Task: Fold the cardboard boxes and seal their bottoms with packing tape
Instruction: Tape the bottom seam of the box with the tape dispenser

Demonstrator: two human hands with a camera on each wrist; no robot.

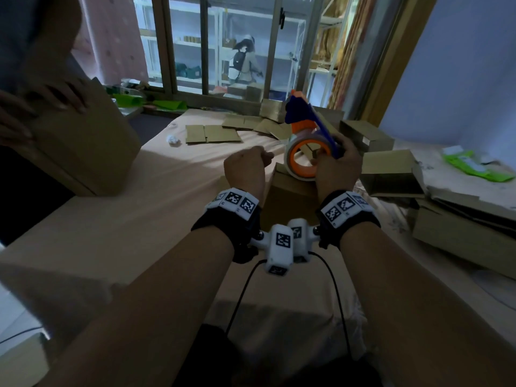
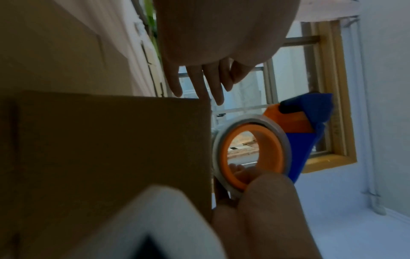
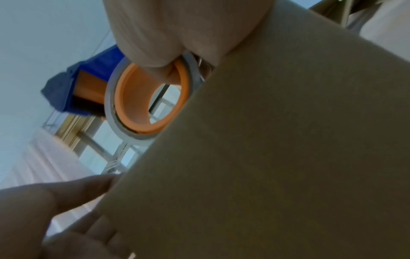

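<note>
A small brown cardboard box (image 1: 290,198) stands on the bed in front of me. My right hand (image 1: 337,166) grips an orange and blue tape dispenser (image 1: 305,159) with a clear tape roll, held against the box's top far edge. The thumb hooks into the roll's orange core (image 3: 133,98). My left hand (image 1: 250,163) is at the box's upper left side. In the left wrist view its fingers (image 2: 199,84) are straight and reach past the box edge (image 2: 199,101). The box's top face is hidden behind both hands.
Another person's hands (image 1: 55,99) rest on a large cardboard box (image 1: 89,152) at the left. Flat cardboard blanks (image 1: 212,134) lie on the bed toward the window. Folded boxes (image 1: 391,171) and green packets (image 1: 480,167) crowd the right side. A crumpled paper ball (image 1: 173,140) lies near the blanks.
</note>
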